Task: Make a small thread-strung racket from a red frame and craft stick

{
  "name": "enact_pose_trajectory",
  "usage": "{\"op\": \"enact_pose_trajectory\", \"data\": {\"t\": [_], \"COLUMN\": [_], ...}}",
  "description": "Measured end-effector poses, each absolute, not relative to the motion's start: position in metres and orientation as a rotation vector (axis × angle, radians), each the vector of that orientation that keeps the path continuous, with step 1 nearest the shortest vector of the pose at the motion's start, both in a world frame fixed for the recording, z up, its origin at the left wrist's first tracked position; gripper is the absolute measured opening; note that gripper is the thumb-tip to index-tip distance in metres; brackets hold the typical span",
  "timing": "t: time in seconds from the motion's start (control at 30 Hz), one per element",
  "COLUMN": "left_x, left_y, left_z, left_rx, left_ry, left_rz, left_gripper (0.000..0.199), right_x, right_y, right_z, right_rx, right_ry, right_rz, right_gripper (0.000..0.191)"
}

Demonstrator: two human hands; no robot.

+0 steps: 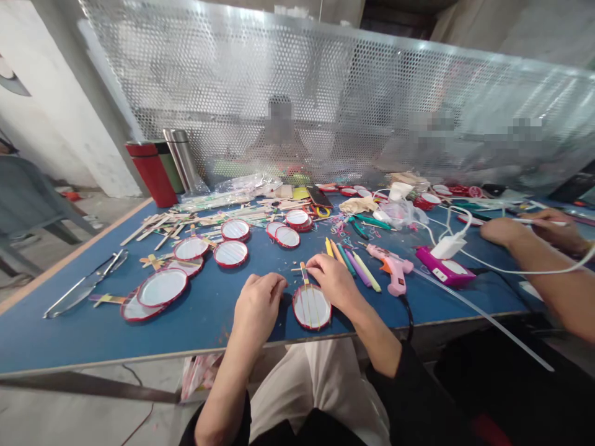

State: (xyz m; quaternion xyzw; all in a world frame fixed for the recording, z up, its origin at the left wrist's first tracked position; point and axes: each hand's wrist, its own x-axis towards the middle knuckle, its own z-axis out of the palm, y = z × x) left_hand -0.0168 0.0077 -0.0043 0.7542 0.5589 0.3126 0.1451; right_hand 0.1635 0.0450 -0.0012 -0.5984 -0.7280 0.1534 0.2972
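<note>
A round white disc with a red rim (312, 308) lies at the table's front edge, yellowish strings running across it to a short wooden neck (304, 273). My right hand (331, 279) rests beside the neck, thumb and fingertips pinched at its upper end on a small thin stick. To the left of the disc is my left hand (261, 301), its fingers curled and pressed together, apart from the disc; whatever they hold, if anything, is too small to make out.
Several markers (356, 266) and a pink glue gun (395, 267) lie to the right, near a purple power block (444, 267). More red-rimmed discs (162, 287) and wooden sticks (162, 229) cover the left and back. Another person's hands (506, 234) work at far right.
</note>
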Motion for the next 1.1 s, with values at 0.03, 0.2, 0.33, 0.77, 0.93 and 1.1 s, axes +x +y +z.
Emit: {"op": "enact_pose_trajectory", "data": {"t": [0.03,0.2,0.33,0.77,0.93,1.1], "left_x": [-0.0168,-0.0167,-0.0156,-0.0143,-0.0141,-0.0142], "left_y": [0.0078,0.0076,0.0056,0.0051,0.0045,0.0049], "left_z": [-0.0049,-0.0040,-0.0003,0.0026,0.0023,0.0016], "left_rx": [2.178,2.170,2.166,2.204,2.200,2.213], "left_ry": [1.612,1.639,1.686,1.738,1.739,1.734], "left_rz": [0.905,0.882,0.815,0.735,0.736,0.731], "left_gripper": [0.022,0.021,0.019,0.017,0.018,0.018], "right_x": [0.1635,0.1641,0.1649,0.1653,0.1652,0.1655], "right_y": [0.0450,0.0448,0.0446,0.0405,0.0405,0.0399], "right_z": [-0.0015,-0.0026,-0.0035,-0.0033,-0.0041,-0.0045], "right_rx": [-1.591,-1.565,-1.544,-1.552,-1.567,-1.558], "right_ry": [-1.934,-1.938,-1.931,-1.913,-1.907,-1.915], "right_rz": [0.404,0.399,0.388,0.358,0.344,0.343], "right_gripper": [0.012,0.012,0.014,0.016,0.016,0.017]}}
